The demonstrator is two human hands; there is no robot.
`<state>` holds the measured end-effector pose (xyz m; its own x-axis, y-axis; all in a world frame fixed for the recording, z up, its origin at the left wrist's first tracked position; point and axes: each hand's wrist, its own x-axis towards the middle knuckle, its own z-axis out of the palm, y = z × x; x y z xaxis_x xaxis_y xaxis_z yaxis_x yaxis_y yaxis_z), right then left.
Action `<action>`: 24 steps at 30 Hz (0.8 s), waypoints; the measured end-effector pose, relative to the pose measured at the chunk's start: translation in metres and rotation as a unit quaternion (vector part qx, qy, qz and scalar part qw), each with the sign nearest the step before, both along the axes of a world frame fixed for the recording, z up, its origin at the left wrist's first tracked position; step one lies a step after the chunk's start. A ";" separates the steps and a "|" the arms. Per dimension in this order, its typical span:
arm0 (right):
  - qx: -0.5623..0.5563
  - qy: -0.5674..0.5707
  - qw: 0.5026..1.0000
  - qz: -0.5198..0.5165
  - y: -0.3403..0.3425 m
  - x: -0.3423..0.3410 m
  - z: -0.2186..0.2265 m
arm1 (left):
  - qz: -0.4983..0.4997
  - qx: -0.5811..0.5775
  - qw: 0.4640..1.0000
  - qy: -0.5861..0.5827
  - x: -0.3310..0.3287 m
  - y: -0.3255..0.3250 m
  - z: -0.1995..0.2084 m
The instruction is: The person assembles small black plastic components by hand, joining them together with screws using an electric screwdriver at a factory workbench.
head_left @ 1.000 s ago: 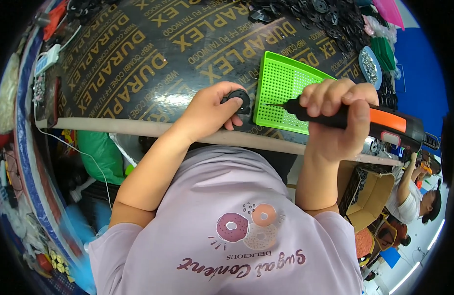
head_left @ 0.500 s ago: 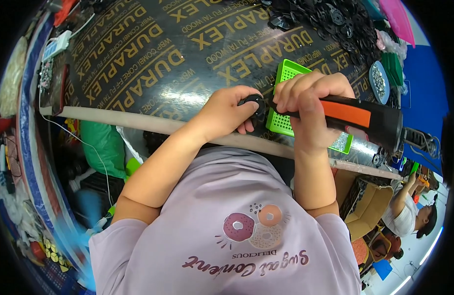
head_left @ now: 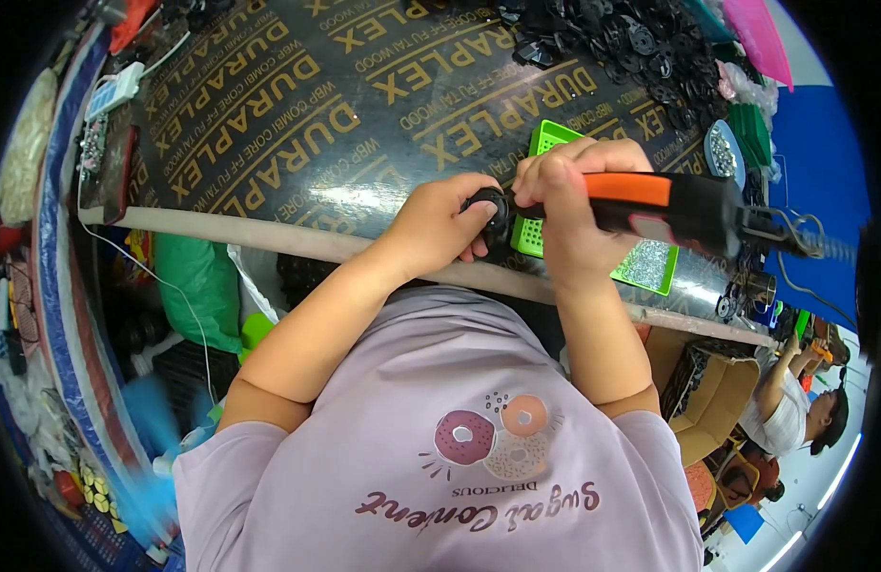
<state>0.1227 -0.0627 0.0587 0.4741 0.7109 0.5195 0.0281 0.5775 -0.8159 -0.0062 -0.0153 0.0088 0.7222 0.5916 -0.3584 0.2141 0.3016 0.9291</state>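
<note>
Near the front edge of the black printed board, my left hand (head_left: 431, 229) is closed around a round black plastic part (head_left: 496, 212). My right hand (head_left: 576, 205) grips an orange and black electric screwdriver (head_left: 698, 208), held roughly level with its cable end to the right. Its front end points left and meets the black part or lies very close to it; my fingers hide the exact contact. Behind and below my right hand lies a bright green tray (head_left: 537, 143), partly covered by it. Small silvery screws (head_left: 647, 264) fill the tray's near right section.
Black plastic parts (head_left: 641, 43) are heaped at the far right. A pale blue dish (head_left: 736, 173) of small metal pieces stands beside them. A coiled cable (head_left: 822, 246) trails from the screwdriver. At left are a phone (head_left: 119, 172) and a white power strip (head_left: 113, 90). Another person (head_left: 788, 419) works at lower right.
My right hand and the screwdriver have shifted left, closer to the black part. More of the screws in the green tray shows. My left hand stays nearly in place.
</note>
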 end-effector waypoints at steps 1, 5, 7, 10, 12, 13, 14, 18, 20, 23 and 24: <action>-0.002 0.011 1.000 0.015 -0.001 -0.002 0.003 | 0.001 0.000 1.000 -0.010 0.001 0.000 -0.001; -0.080 -0.005 0.994 0.077 -0.014 0.003 0.016 | -0.026 0.005 0.999 0.021 0.001 -0.001 0.005; -0.019 -0.066 0.991 0.116 -0.016 0.002 0.017 | 0.003 0.015 0.999 -0.031 -0.008 -0.004 -0.009; 0.010 0.024 0.982 0.189 -0.025 -0.012 0.024 | 0.060 0.024 0.998 0.004 -0.029 -0.011 0.009; 0.013 -0.025 0.971 0.236 -0.032 -0.016 0.031 | 0.042 -0.063 0.997 -0.010 -0.045 -0.011 0.026; 0.022 -0.099 0.969 0.225 -0.031 -0.015 0.029 | 0.016 -0.114 0.993 -0.031 -0.053 -0.014 0.030; 0.000 -0.046 0.961 0.271 -0.036 -0.021 0.036 | -0.006 -0.157 0.988 -0.012 -0.063 -0.016 0.036; -0.011 0.043 0.967 0.249 -0.042 -0.035 0.038 | -0.028 -0.004 0.982 0.184 -0.122 -0.028 0.026; -0.093 0.001 0.976 0.195 -0.048 -0.033 0.038 | -0.068 0.141 0.935 0.318 -0.165 -0.025 -0.016; -0.121 0.107 0.976 0.148 -0.056 -0.034 0.030 | -0.063 0.195 0.876 0.437 -0.212 -0.027 -0.079; -0.106 0.105 0.980 0.132 -0.056 -0.033 0.025 | -0.086 0.245 0.853 0.453 -0.233 -0.020 -0.121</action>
<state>0.0893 -0.1190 0.0840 0.3399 0.9044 0.2579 -0.2801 0.3591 -0.8903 -0.2391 -0.0353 -0.1125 0.3718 0.7432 -0.5563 0.9128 -0.1838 0.3646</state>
